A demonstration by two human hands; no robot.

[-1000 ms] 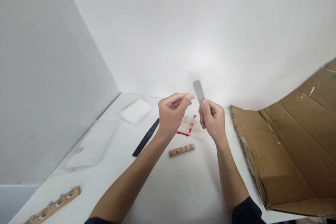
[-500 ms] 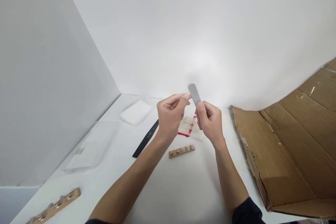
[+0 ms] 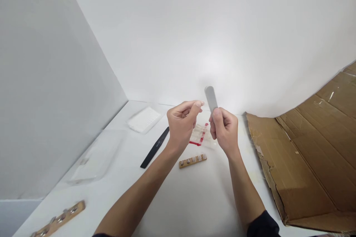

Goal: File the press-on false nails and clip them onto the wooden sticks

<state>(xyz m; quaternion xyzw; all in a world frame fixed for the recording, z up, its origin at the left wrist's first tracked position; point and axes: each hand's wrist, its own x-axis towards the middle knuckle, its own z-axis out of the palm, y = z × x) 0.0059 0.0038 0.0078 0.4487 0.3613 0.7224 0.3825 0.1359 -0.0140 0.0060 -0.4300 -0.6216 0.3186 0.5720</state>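
Observation:
My right hand [image 3: 226, 127] grips the lower end of a grey nail file [image 3: 211, 98] with rounded ends, which points up and leans left. My left hand [image 3: 182, 118] pinches a small pale piece that looks like a false nail [image 3: 203, 103] between thumb and forefinger. A narrow gap separates it from the file. Below the hands, a short wooden strip [image 3: 193, 161] carries several small nail-like tips in a row. Behind the hands lies a clear plastic bag [image 3: 198, 135] with red edging, partly hidden by the left hand.
A black nail file [image 3: 154, 148] lies left of my left forearm. Farther left are a white packet in clear wrap [image 3: 144, 119] and a clear plastic bag [image 3: 94, 159]. Another wooden strip [image 3: 59, 220] sits at lower left. An opened cardboard box [image 3: 306, 163] stands on the right.
The grey file has moved slightly right with my right hand, away from the left fingertips. My left hand has hardly moved and still pinches the small piece.

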